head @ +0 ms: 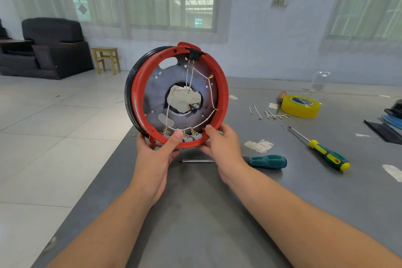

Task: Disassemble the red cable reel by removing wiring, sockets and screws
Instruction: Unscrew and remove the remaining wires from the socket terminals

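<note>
The reel [176, 95] stands on edge at frame centre, its open wired face turned to the camera, likely so the white wires [209, 102] and bottom sockets [191, 136] can be inspected; left hand [156, 154] grips the lower rim, thumb pressed among the terminals; right hand [221, 143] clasps the rim just beside it, steadying. Pulled wire bits [269, 113] and tape [301, 105] lie at right, the screwdrivers [267, 161] within reach below.

Behind the right hand [221, 148], the teal screwdriver [266, 161] loses part of its shaft; dark items [391, 119] are cropped at the frame's right edge.
</note>
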`<move>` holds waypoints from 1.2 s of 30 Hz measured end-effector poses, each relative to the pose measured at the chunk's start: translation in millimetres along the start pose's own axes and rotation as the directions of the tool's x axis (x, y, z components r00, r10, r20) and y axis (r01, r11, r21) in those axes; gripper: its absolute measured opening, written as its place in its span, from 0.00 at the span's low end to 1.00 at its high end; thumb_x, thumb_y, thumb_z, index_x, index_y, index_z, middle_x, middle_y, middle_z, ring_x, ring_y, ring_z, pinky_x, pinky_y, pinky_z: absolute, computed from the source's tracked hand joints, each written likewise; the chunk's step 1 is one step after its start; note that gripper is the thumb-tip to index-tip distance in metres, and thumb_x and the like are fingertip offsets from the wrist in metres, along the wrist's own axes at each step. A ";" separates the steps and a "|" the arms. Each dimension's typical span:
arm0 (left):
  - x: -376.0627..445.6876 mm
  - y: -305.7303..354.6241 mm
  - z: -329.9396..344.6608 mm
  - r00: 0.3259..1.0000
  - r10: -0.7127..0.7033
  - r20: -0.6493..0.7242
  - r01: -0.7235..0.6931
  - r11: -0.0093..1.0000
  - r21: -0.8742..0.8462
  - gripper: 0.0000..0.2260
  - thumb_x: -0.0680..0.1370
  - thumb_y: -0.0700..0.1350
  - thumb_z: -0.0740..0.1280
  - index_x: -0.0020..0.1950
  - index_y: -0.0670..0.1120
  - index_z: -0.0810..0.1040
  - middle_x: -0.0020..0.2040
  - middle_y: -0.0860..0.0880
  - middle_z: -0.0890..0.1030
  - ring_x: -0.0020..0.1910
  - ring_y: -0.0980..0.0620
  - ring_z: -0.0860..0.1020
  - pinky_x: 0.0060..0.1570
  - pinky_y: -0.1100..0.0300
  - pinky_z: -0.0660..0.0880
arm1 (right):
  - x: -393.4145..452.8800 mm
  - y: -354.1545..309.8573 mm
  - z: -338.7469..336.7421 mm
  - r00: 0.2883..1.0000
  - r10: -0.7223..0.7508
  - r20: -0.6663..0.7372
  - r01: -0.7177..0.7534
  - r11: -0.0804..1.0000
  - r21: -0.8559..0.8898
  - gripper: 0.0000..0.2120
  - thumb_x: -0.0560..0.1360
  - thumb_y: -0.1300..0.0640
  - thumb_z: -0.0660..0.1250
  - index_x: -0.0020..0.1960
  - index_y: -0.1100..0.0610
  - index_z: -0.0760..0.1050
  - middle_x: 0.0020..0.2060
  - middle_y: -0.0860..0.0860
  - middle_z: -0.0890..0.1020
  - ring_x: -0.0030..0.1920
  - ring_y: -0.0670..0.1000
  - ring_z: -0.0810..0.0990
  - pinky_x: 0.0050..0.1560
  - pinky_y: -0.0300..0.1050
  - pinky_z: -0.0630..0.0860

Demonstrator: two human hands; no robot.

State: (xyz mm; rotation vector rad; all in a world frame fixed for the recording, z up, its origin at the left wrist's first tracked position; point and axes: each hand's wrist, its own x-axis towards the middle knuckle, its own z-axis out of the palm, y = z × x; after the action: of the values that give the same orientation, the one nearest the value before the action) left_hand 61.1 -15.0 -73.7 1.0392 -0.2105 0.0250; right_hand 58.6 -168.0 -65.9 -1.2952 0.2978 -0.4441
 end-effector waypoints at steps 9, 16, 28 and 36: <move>2.8 -3.9 -6.2 0.995 -0.091 0.036 0.091 0.996 0.022 0.35 0.74 0.39 0.80 0.73 0.53 0.65 0.66 0.44 0.83 0.59 0.42 0.86 0.57 0.48 0.84 | -11.8 5.8 14.2 0.999 0.037 0.003 -0.037 0.998 0.054 0.04 0.81 0.57 0.66 0.55 0.55 0.76 0.48 0.55 0.86 0.47 0.53 0.88 0.48 0.52 0.86; 2.0 4.0 -8.9 0.979 -0.183 0.087 0.189 0.980 -0.065 0.28 0.79 0.33 0.73 0.75 0.44 0.67 0.59 0.36 0.86 0.57 0.35 0.86 0.54 0.45 0.85 | -15.4 0.1 6.4 0.990 -0.106 0.090 0.123 0.969 -0.213 0.10 0.77 0.46 0.66 0.54 0.48 0.78 0.50 0.50 0.86 0.53 0.53 0.86 0.60 0.60 0.80; 2.1 10.5 -17.6 0.963 -0.270 0.029 0.269 0.934 -0.234 0.27 0.78 0.29 0.71 0.76 0.39 0.70 0.59 0.33 0.85 0.57 0.36 0.86 0.51 0.44 0.85 | -24.6 -36.2 -97.2 0.667 -0.383 0.639 0.642 -0.140 -0.754 0.14 0.81 0.49 0.65 0.65 0.51 0.80 0.63 0.47 0.82 0.62 0.52 0.80 0.59 0.51 0.78; 5.4 10.0 -19.5 0.959 -0.283 0.006 0.273 0.920 -0.282 0.27 0.77 0.27 0.68 0.75 0.39 0.72 0.62 0.31 0.83 0.60 0.33 0.85 0.50 0.45 0.85 | -17.6 -49.5 -167.6 0.780 -0.111 0.615 0.592 -0.186 -0.784 0.25 0.76 0.32 0.57 0.69 0.41 0.74 0.61 0.41 0.78 0.62 0.46 0.76 0.61 0.45 0.75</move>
State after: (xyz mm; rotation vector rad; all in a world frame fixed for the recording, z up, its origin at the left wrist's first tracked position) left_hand 68.3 6.4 -73.7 0.7760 -0.0298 -0.2388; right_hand -40.1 -313.2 -61.0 -3.0827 -0.2133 -0.4562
